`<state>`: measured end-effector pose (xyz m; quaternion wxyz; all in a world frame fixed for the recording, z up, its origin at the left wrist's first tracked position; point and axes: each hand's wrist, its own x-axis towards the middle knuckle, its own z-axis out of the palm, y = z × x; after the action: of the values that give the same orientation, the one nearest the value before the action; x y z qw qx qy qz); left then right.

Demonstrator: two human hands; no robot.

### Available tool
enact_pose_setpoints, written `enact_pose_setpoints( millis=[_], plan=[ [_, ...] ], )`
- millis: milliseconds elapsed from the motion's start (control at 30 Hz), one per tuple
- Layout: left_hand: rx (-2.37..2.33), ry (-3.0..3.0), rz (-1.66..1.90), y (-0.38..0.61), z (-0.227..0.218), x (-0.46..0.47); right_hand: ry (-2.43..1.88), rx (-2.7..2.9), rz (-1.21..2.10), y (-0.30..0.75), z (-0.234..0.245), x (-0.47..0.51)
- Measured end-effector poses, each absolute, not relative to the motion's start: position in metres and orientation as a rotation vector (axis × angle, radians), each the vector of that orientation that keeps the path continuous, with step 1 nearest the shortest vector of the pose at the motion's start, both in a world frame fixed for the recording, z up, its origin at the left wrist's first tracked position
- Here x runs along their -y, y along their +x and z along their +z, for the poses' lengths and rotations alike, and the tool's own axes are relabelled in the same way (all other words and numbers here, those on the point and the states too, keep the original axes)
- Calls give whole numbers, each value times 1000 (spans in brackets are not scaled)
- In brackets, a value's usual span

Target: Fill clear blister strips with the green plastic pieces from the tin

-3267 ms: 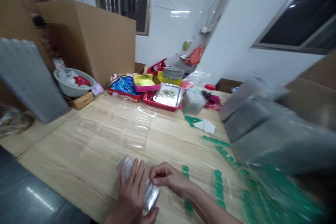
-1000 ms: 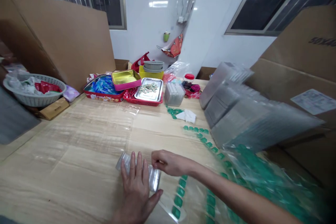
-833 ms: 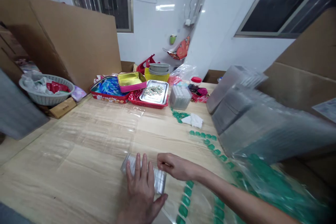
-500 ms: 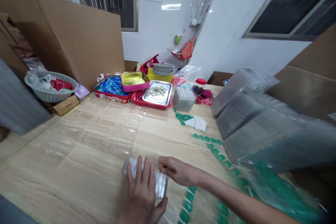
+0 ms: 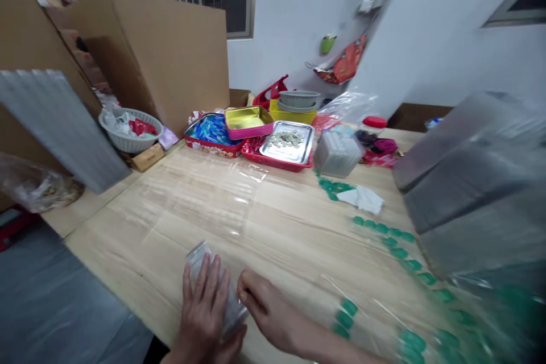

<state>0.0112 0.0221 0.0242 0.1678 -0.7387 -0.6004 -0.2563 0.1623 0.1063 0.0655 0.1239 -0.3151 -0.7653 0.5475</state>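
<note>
Clamped around the clear plastic pack (image 5: 200,261), our left hand (image 5: 200,313) holds on; our right hand (image 5: 267,307) curls beside it, grip unclear; green pieces (image 5: 384,237) remain lined along the counter (image 5: 179,210).

Bright, even indoor light falls from overhead and leaves only soft shadows. The white wall (image 5: 298,11) carries a sharp streak of glare, and the floor (image 5: 72,301) has a dull sheen. The wide lens bends the boxes (image 5: 170,51) near the edges, and the plastic packs (image 5: 478,182) at right smear with motion blur
</note>
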Motion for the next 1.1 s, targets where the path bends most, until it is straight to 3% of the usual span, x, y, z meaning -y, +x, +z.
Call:
enact_pose_setpoints(
  millis=[600, 933, 1100],
  plan=[
    [1548, -2155, -885, -18, 26, 1, -1012, 2147, 1497, 151, 52, -92],
    [1571, -2202, -964, -12, 27, -3, -798, 1877, 1731, 149, 59, -91],
    [1503, -2101, -1028, -16, 19, -5, -1007, 1685, 1680, 172, 54, -109]
  ],
)
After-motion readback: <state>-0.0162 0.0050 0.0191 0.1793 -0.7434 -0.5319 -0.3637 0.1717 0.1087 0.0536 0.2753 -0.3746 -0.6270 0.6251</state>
